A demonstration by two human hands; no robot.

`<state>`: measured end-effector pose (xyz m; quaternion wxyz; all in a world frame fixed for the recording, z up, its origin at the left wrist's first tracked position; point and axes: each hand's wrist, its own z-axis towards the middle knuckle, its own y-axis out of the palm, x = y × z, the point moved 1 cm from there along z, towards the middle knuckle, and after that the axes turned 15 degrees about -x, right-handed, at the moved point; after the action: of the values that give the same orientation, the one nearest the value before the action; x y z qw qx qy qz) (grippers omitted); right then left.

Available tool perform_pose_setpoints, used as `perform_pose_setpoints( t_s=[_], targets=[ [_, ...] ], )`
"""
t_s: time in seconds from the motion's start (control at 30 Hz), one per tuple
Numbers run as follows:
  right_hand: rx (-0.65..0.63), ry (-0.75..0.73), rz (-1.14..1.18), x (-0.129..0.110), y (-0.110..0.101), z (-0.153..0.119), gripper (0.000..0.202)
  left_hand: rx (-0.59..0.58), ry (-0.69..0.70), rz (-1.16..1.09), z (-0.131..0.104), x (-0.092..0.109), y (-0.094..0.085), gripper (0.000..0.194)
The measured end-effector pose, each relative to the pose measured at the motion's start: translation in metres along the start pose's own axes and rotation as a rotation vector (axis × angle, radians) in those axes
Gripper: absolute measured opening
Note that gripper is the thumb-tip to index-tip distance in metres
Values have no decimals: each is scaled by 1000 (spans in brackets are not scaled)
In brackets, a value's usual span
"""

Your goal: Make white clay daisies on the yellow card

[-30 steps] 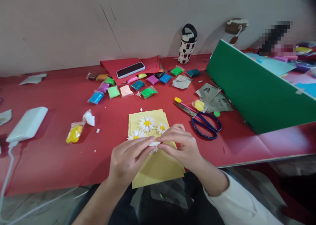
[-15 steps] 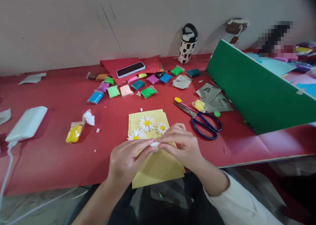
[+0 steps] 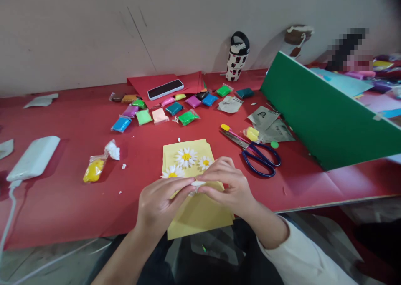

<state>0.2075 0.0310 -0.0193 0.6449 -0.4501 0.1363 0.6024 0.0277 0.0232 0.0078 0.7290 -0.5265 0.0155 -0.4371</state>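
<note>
Left hand [image 3: 159, 199] and right hand [image 3: 230, 189] pinch a white piece [image 3: 198, 183] in their fingers, seemingly for steadiness, a flower [image 3: 186, 157] at its eleven o'clock.

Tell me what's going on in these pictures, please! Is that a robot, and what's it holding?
No robot here! These are a person's own bare left hand and right hand. The camera is worn on their head, looking forward and down, so you see what's in front of them. Both hands pinch a small white piece over yellow paper. White flowers with yellow middles lie there too. The red table also has blue-handled scissors, colourful little packets, a phone and a tall bottle. I can't tell what the white piece is made of.
</note>
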Motion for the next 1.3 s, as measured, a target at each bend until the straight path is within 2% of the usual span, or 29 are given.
perform_pose_setpoints(
  t_s=[0.2,0.37,0.53,0.7,0.83,0.93,1.07,1.17,1.3],
  targets=[
    [16,-11,-13,0,-1,0,9,-13,-98,-87,-1,0,-3,8],
    [22,-30,-19,1,-1,1,6,-174,-357,-506,-2,0,2,18],
    [18,-29,-56,1,-1,1,11,-160,-549,-806,-1,4,9,9],
    [36,-43,-116,3,-2,0,3,-172,-614,-969,0,5,10,15],
    [47,-44,-130,3,-1,0,3,-217,-636,-956,1,4,10,23],
    [52,-39,-133,3,-1,0,3,-241,-582,-861,1,0,8,29],
    [65,23,-82,5,-2,-2,5,-149,-343,-482,-1,-3,3,38],
    [57,38,-45,5,-3,-2,5,-72,-175,-249,-2,-2,0,30],
    [31,19,-28,3,-1,-2,4,-68,-50,-153,1,1,0,16]
  ],
)
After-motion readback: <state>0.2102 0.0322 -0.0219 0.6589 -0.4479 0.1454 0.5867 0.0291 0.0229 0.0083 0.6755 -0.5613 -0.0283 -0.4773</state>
